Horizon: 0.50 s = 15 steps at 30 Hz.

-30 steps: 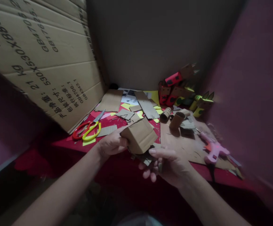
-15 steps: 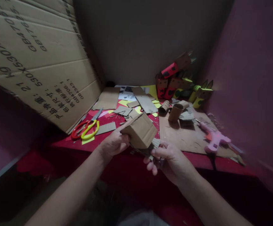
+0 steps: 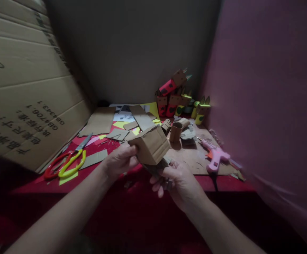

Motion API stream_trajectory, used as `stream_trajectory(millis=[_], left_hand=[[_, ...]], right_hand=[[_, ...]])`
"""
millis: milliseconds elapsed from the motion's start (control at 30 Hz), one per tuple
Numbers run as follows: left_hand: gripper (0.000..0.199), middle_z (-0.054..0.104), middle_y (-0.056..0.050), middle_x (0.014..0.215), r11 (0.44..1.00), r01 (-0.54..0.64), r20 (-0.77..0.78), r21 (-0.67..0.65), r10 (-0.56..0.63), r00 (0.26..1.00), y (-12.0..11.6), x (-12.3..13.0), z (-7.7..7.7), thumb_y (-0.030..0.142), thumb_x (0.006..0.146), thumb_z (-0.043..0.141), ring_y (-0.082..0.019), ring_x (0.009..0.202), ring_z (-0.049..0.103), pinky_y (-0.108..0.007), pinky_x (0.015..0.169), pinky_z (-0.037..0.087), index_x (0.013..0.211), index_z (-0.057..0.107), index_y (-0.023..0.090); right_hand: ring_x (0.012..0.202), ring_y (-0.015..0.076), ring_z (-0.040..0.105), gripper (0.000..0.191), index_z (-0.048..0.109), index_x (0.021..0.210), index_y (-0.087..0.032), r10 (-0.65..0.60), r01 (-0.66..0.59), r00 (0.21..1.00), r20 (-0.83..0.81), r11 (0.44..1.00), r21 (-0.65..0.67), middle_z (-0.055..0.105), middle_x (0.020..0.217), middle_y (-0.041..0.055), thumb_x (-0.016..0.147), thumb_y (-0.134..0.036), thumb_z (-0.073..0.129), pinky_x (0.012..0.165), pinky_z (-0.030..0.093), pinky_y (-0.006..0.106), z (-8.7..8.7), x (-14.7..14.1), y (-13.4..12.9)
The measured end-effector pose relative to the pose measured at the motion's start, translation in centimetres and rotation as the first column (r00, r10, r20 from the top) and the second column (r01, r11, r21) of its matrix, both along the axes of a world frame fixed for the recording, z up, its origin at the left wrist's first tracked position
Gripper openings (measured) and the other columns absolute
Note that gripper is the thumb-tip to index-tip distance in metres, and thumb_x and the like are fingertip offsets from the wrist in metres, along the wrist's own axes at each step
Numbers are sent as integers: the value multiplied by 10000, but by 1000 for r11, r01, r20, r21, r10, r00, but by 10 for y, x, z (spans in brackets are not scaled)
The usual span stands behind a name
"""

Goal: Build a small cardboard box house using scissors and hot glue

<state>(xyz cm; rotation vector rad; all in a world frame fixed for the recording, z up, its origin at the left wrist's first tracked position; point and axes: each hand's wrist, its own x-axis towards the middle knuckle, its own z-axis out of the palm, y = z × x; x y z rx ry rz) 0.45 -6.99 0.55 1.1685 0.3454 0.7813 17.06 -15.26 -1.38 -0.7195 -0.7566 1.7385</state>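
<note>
A small folded cardboard box [image 3: 153, 146] is held up over the front edge of the red-covered table [image 3: 95, 181]. My left hand [image 3: 121, 158] grips its left side, thumb on the near face. Below the box's right side, my right hand [image 3: 178, 181] is closed on small grey-brown cardboard pieces [image 3: 161, 164], which lie against the underside of the box. Its lower fingers are curled, and the exact shape of the pieces is partly hidden. A cardboard tube [image 3: 176, 132] stands upright just beyond the box.
Red-and-yellow-handled scissors [image 3: 71, 164] lie left among paper scraps. A pink glue gun [image 3: 217, 155] rests right on a cardboard sheet [image 3: 196, 164]. Red and yellow animal figures [image 3: 170, 109] are stacked at the back wall. A large printed carton [image 3: 37, 91] stands at left.
My view has turned to the right, so the table things sit further left in the picture. Both hands keep their hold on the box and the cardboard pieces.
</note>
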Motion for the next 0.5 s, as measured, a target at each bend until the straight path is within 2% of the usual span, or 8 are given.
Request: stream_trajectory(millis=[100, 200, 400, 500], left_hand=[[486, 752, -65, 1034, 1000, -9, 48, -17, 10, 999, 5, 8, -5, 416, 686, 828, -239, 964, 687, -305, 854, 529, 1083, 714, 161], [443, 753, -48, 1032, 1000, 7, 75, -18, -6, 997, 12, 11, -9, 421, 726, 800, -229, 993, 680, -289, 865, 517, 1087, 714, 179], [591, 735, -94, 1100, 997, 67, 96, -34, -64, 993, 29, 8, -10, 504, 733, 768, -268, 1025, 679, -343, 974, 478, 1194, 665, 150], [612, 727, -99, 1131, 991, 129, 115, -44, -124, 986, 39, 6, -10, 515, 739, 757, -272, 1056, 673, -345, 975, 490, 1217, 652, 148]], right_hand=[[380, 107, 591, 206, 628, 784, -123, -40, 41, 999, 25, 999, -15, 692, 529, 29, 611, -211, 696, 322, 441, 142, -1, 4, 0], [381, 106, 586, 227, 626, 795, -121, -50, 51, 998, 43, 998, -27, 686, 532, 29, 599, -216, 692, 320, 432, 142, 1, 7, 3], [387, 109, 583, 232, 611, 794, -131, -64, 64, 997, 35, 998, -1, 667, 523, 17, 583, -198, 681, 322, 433, 146, 7, 1, 14], [405, 120, 592, 266, 585, 831, -147, -61, 60, 998, 24, 998, 11, 667, 537, 14, 620, -246, 713, 334, 437, 158, 10, -4, 16]])
